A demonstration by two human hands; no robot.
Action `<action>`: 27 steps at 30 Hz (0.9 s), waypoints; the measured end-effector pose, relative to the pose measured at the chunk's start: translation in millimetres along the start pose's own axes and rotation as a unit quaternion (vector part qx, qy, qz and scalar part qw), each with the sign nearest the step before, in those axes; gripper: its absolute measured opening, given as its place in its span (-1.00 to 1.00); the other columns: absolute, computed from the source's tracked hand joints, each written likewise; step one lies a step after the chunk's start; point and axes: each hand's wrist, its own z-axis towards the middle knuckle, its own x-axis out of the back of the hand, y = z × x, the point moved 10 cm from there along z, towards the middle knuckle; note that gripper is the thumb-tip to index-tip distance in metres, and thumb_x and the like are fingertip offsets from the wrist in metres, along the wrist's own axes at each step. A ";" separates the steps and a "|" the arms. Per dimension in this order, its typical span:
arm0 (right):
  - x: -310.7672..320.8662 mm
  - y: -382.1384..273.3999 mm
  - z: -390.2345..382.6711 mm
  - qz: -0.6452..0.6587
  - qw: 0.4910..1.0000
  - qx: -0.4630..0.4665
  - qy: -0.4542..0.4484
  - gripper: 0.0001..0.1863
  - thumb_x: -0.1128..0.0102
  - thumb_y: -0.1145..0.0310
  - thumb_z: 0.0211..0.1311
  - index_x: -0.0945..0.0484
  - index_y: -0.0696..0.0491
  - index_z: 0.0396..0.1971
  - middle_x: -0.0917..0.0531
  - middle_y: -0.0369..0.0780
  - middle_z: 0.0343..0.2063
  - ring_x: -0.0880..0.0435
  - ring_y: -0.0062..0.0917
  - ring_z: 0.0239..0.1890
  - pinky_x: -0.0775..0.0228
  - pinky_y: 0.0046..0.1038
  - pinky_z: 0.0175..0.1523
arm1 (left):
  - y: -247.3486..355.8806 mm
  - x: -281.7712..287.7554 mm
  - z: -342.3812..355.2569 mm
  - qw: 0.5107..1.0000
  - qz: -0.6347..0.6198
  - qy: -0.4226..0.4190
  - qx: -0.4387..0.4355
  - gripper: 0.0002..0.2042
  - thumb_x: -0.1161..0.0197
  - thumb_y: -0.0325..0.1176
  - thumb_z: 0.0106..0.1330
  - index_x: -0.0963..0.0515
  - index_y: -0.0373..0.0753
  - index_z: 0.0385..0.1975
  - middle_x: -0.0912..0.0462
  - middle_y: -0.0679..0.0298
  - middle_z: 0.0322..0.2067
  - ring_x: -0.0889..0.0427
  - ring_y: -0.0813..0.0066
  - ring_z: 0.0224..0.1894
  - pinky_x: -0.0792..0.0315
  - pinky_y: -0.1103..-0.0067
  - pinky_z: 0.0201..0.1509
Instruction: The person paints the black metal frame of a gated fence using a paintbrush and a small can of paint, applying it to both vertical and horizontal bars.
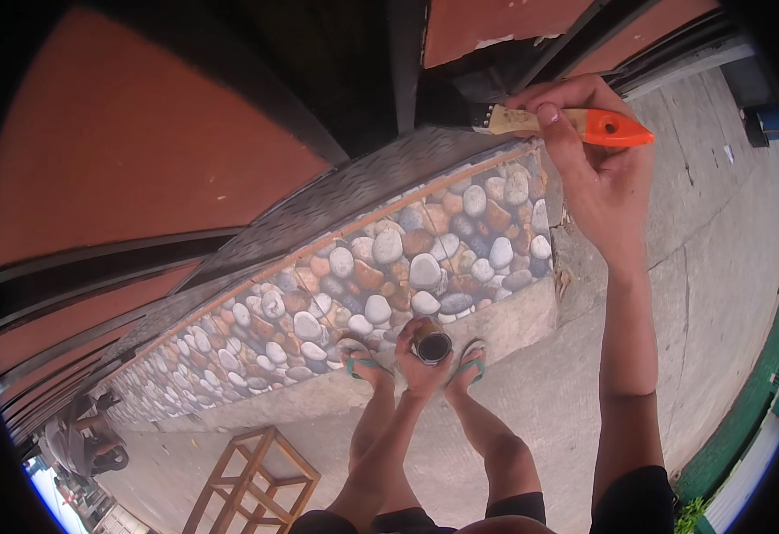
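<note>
The paintbrush [532, 120] is gripped by the right hand [589, 169] at one o'clock, its bristles against the black gate frame [407, 62]. The small paint can [431, 342] is clasped by the left hand [420, 360] at six o'clock, above the feet. If the can were tilted, paint could be spilled onto the pebble-patterned wall [389, 267].

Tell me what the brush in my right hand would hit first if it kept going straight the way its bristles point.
The right hand holds the paintbrush pointing left, its bristles already at the dark gate bar. That bar looks like the first thing met, though depth is hard to judge here.
</note>
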 end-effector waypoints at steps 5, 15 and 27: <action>25.9 1.7 0.1 0.039 0.995 0.000 0.097 -0.82 -0.18 0.37 0.31 -0.56 0.21 -0.30 -0.68 -0.22 -0.35 -0.67 -0.62 -0.31 -0.53 -0.57 -0.14 | 5.0 -1.9 2.4 1.000 0.001 -0.008 -0.006 -0.30 -0.49 -0.57 -0.27 -0.32 -0.29 -0.01 -0.48 0.04 0.02 -0.52 0.15 0.07 -0.40 0.35 0.16; 22.7 -10.1 -1.1 -0.077 0.994 0.041 0.064 -0.89 -0.25 0.44 0.25 -0.58 0.17 -0.34 -0.69 -0.29 -0.43 -0.62 -0.73 -0.39 -0.45 -0.65 -0.26 | 0.0 -0.8 0.7 1.000 0.009 -0.004 0.008 -0.31 -0.48 -0.55 -0.24 -0.32 -0.30 0.00 -0.49 0.04 0.02 -0.53 0.15 0.08 -0.39 0.36 0.18; 26.5 -14.5 0.2 -0.078 0.990 0.042 0.111 -0.85 -0.33 0.38 0.21 -0.58 0.13 -0.43 -0.65 -0.31 -0.55 -0.62 -0.72 -0.50 -0.40 -0.67 -0.38 | 1.8 -1.4 2.6 1.000 -0.013 0.012 0.009 -0.37 -0.47 -0.54 -0.24 -0.37 -0.30 -0.05 -0.50 0.05 0.00 -0.54 0.19 0.06 -0.40 0.38 0.17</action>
